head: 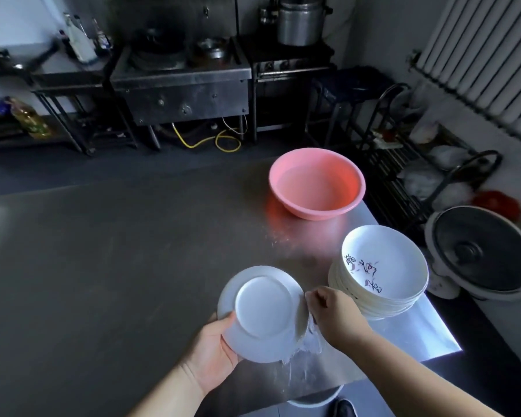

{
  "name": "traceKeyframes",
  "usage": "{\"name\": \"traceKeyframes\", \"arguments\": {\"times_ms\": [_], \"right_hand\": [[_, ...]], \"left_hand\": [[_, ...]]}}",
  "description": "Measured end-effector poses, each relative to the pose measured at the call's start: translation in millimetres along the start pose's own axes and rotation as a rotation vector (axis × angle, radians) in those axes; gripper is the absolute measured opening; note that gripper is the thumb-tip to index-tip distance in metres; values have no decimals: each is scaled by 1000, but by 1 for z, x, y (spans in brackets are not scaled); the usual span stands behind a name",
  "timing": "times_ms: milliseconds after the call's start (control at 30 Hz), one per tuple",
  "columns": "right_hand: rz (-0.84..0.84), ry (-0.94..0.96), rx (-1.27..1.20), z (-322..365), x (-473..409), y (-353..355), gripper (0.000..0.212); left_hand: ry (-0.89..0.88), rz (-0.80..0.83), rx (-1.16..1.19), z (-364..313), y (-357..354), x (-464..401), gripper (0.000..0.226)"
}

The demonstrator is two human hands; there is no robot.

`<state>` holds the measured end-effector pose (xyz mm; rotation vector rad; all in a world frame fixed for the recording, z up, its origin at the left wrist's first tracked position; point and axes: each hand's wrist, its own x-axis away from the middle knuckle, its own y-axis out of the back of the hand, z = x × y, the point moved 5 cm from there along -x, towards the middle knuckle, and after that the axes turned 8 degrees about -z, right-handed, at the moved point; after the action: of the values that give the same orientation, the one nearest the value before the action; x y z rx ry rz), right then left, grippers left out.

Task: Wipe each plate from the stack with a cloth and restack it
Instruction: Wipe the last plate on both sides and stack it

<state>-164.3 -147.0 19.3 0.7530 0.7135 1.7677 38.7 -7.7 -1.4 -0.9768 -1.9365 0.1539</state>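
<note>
held plate (pixel 263 314): white, round, underside with foot ring facing the camera, tilted up off the surface; just left of the plate stack, toward the person.
left hand (pixel 214 347): grips held plate at its lower-left rim, thumb over the underside edge, fingers behind, hidden.
right hand (pixel 334 311): fingers curled, pinching the cloth against held plate's right rim; sits between held plate and plate stack.
cloth (pixel 306 341): thin, whitish, semi-sheer, wet-looking; hangs down from right hand behind the plate's right and lower edge; how much of the far face it covers can't tell.
key relation: held plate lies directly left of right hand, touching via cloth; plate stack is just right of right hand, so right hand is the nearer one for restacking or the next pick.
plate stack (pixel 379 275): white shallow plates, top one with dark script and small reddish marks inside; on the surface near its right edge, several deep, count unclear.
step judged: wiping the rim/far face, plate not yet put down; no separate wiped pile seen.
pink basin (pixel 316 183): plastic, beyond plate stack, seems to hold water.
surface (pixel 118 251): brushed steel, wet streaks just below held plate.
risk: wet plate held one-handed by its rim could slip.
</note>
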Motion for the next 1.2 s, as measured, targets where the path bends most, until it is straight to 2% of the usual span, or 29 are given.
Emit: {"name": "traceKeyframes", "arguments": {"times_ms": [200, 267, 367, 467, 533, 600, 667, 733, 800, 900, 1000, 1067, 1200], "right_hand": [[49, -123, -165, -4, -18, 87, 48], [79, -193, -299, -7, -25, 116, 48], [63, -278, -499, -16, -34, 159, 60], [29, -242, -561, -28, -46, 195, 72], [1, -202, -602, -40, -56, 213, 67], [-13, -163, -624, -53, -66, 225, 50], [-24, -126, -586, -71, -76, 230, 25], [-29, -106, -503, -89, -84, 232, 6], [-48, -74, -340, -104, -91, 231, 16], [-63, -43, -212, -119, -101, 226, 13], [-31, -22, -170, -134, -115, 217, 11], [-5, -1, -154, -140, -122, 211, 12], [34, 71, -61, -145, -132, 202, 11]], "left_hand": [[-135, 138, -106, -25, -87, 11, 48], [-214, 154, -172, -31, -121, 15, 49], [-316, 168, -267, -32, -173, 19, 43], [-300, 141, -288, -27, -217, 14, 75], [-285, 120, -257, -22, -237, 6, 80], [-229, 101, -245, -13, -248, -5, 70], [-195, 65, -331, -2, -252, -18, 51], [-214, 10, -580, 8, -255, -25, 32], [-287, -41, -897, 16, -259, -30, 26], [-399, -124, -1213, 24, -264, -41, 20], [-462, -197, -1288, 30, -268, -53, 13], [-556, -307, -1325, 30, -270, -60, 7], [-630, -437, -1278, 37, -269, -66, 8]]}}
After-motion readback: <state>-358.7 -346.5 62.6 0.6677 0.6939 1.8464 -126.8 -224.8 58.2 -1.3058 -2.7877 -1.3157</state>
